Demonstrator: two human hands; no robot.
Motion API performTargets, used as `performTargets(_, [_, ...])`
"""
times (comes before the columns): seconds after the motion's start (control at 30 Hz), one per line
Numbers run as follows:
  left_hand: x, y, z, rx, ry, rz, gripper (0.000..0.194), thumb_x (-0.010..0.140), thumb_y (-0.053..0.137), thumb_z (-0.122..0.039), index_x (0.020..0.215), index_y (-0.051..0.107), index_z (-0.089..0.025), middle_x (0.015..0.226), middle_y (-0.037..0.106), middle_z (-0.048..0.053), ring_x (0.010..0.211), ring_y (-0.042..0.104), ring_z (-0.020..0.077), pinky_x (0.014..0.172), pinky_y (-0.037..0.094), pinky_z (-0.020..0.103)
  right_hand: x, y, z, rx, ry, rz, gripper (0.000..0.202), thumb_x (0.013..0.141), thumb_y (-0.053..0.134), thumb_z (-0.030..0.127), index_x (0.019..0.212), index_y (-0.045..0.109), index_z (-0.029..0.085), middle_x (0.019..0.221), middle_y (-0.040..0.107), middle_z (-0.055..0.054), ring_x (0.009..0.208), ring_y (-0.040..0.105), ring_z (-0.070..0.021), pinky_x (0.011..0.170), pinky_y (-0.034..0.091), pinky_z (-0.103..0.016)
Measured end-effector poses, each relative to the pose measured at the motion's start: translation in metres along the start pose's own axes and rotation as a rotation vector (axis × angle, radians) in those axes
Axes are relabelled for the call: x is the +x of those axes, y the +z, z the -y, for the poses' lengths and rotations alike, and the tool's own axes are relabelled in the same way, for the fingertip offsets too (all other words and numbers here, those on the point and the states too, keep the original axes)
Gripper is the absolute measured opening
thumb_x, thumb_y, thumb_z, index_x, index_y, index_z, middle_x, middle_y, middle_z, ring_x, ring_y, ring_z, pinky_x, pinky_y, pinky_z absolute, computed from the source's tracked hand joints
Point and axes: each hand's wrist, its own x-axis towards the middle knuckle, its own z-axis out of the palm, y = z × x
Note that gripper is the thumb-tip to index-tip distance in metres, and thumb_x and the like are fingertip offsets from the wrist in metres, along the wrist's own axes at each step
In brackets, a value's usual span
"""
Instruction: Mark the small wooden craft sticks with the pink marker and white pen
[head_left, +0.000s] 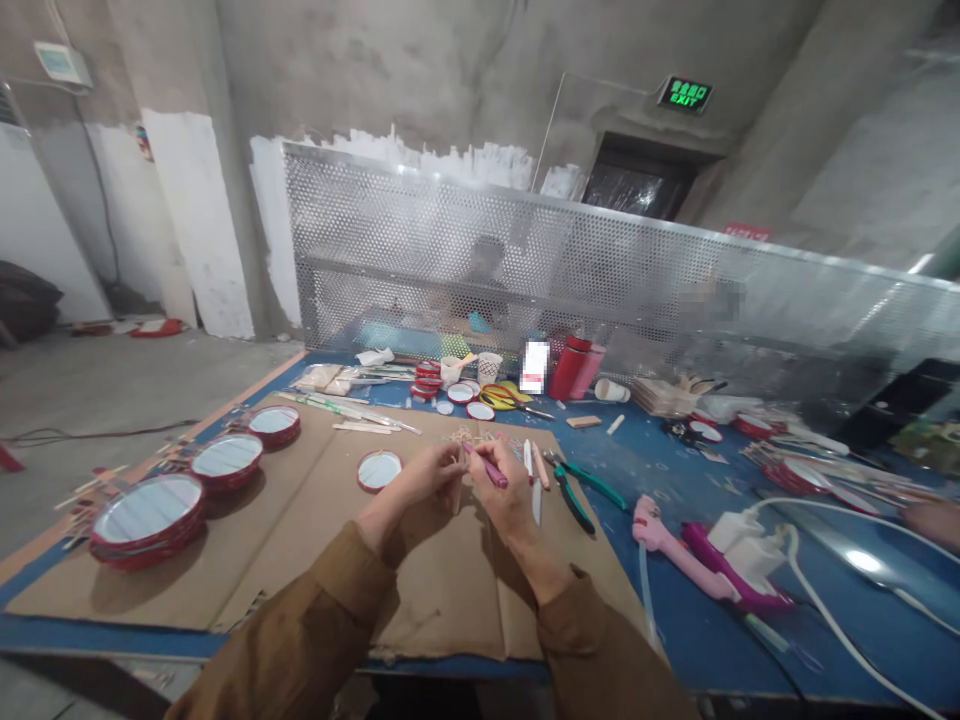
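Observation:
Over the middle of the brown cardboard, my two hands are close together. Pinched in my right hand is a purple pen-like tool, its tip pointing up and left toward my other hand. My left hand has its fingers closed on a small piece that is too small to make out. Left of it lies a round white disc with a red rim. Small light scraps are just beyond my fingertips. White and pink pens and green-handled pliers lie to the right.
Stacks of red-rimmed discs stand at the left. On the right are a pink glue gun and a power strip with white cables. A red bottle stands before the perforated metal screen. Another person's hand shows far right.

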Motion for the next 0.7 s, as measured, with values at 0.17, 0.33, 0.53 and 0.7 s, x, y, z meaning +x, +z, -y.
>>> performTargets(0.17, [-0.0008,0.0002,-0.0015,-0.038,0.0,0.017,0.026,0.084,0.066,-0.04,0.082,0.056,-0.016,0.051,0.053,-0.003,0.04,0.052,0.0098,0.041,0.037,0.02,0.0,0.0,-0.0007,-0.022,-0.013,-0.009,0.011,0.091,0.053,0.026,0.084,0.06,0.022,0.074,0.069,-0.002,0.067,0.064,-0.0161,0.063,0.049,-0.027])
performTargets(0.33, [-0.0017,-0.0014,-0.0059,-0.022,-0.038,0.019,0.026,0.082,0.068,-0.04,0.083,0.057,-0.016,0.052,0.053,-0.003,0.041,0.052,0.0107,0.041,0.037,0.021,0.0004,0.0003,-0.0014,-0.027,-0.035,-0.013,0.011,0.091,0.052,0.025,0.083,0.06,0.022,0.074,0.068,-0.002,0.067,0.063,-0.0161,0.063,0.049,-0.027])
performTargets(0.53, [-0.0001,-0.0016,-0.0045,-0.057,-0.041,0.04,0.028,0.083,0.068,-0.041,0.083,0.055,-0.017,0.05,0.054,-0.003,0.04,0.053,0.0111,0.041,0.038,0.02,0.0012,-0.0003,-0.0007,-0.042,-0.018,-0.015,0.012,0.09,0.053,0.027,0.082,0.06,0.022,0.07,0.066,0.0,0.064,0.061,-0.0157,0.062,0.048,-0.027])
performTargets(0.7, [-0.0008,-0.0015,-0.0088,-0.069,-0.075,0.048,0.025,0.083,0.066,-0.038,0.078,0.051,-0.018,0.05,0.053,-0.004,0.038,0.053,0.0111,0.04,0.04,0.02,0.0012,-0.0045,0.0014,-0.098,0.009,-0.027,0.014,0.09,0.052,0.028,0.078,0.058,0.023,0.064,0.063,0.001,0.058,0.057,-0.0148,0.06,0.046,-0.026])
